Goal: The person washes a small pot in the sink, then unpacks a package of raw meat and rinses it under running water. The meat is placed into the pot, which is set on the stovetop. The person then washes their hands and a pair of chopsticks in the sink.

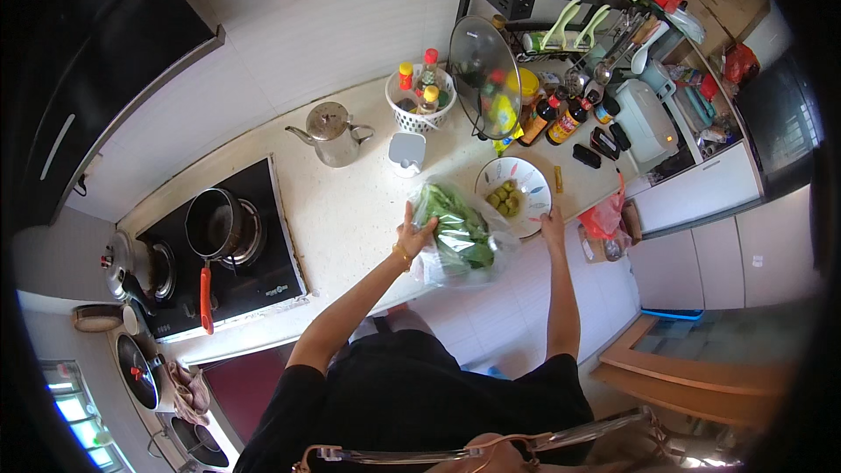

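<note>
My left hand (pixel 415 236) grips the left side of a clear plastic bag of leafy green vegetables (pixel 460 230) near the counter's front edge. With my right hand (pixel 553 223) I hold the rim of a white patterned bowl (pixel 539 180), its fingers at the lower right of the rim. Small green pieces of food (pixel 504 198) lie in the bowl. The bag and the bowl are side by side, and the bag's clear edge comes close to the bowl. Behind the bag stands a small white container (pixel 407 152).
A metal kettle (pixel 336 138) and a white basket of bottles (pixel 420 119) stand at the back. A gas hob (pixel 263 282) with a saucepan (pixel 213 223) is at left. Sauce bottles (pixel 566 125), a glass lid (pixel 483 79) and a white appliance (pixel 642 118) stand at right.
</note>
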`<state>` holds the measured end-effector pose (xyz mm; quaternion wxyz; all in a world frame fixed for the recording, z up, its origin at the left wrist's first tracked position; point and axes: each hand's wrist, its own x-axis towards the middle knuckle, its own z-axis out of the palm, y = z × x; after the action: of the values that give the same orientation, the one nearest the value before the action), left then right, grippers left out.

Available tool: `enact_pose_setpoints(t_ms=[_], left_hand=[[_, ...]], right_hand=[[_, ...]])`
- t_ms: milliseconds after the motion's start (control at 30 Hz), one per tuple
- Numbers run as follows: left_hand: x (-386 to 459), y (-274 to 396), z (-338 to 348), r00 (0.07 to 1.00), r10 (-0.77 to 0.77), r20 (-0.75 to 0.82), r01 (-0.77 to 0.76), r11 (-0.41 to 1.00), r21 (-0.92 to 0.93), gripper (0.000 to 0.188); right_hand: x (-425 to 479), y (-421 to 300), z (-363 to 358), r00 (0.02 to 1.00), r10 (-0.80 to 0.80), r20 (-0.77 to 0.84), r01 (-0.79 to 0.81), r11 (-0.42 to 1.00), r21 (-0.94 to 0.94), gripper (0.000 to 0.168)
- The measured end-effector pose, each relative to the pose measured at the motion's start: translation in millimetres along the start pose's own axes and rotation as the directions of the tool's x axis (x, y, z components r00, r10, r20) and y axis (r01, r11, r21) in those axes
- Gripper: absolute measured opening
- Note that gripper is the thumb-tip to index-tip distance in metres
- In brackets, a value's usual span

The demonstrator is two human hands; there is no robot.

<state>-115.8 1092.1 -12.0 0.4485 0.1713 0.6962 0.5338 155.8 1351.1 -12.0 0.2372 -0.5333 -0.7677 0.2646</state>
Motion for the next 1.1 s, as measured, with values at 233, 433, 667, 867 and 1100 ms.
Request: enact_pose_setpoints(t_ms=[233,433,667,867,1100], left_hand=[[6,7,14,0.968,0.139,0.208,-0.042,0.911,-0.41,0.069],[-15,31,7,0.956,-0.045,0.289,0.166,0.898,-0.407,0.066],[-3,-10,1,0.965,0.259,0.047,-0.256,0.965,-0.062,0.069],[-15,20,6,0.985,-0.171,-0.006,0.162,0.941,-0.298,0.043],[0,-14,10,0.901,-0.415,0.125,0.428,0.812,-0.396,0.037]], right_hand=[[-45,-177,-87,0.897,-0.258,-0.359,0.347,0.914,0.21,0.018],[-92,-220,-35,0.86,-0.43,0.273,0.498,0.823,-0.274,0.039],[-58,-196,5,0.883,-0.284,0.373,0.436,0.789,-0.432,0.059],[-96,-190,-16,0.819,-0.547,0.175,0.574,0.793,-0.205,0.022],[-121,-213,-61,0.917,-0.342,-0.204,0.396,0.84,0.372,0.019]])
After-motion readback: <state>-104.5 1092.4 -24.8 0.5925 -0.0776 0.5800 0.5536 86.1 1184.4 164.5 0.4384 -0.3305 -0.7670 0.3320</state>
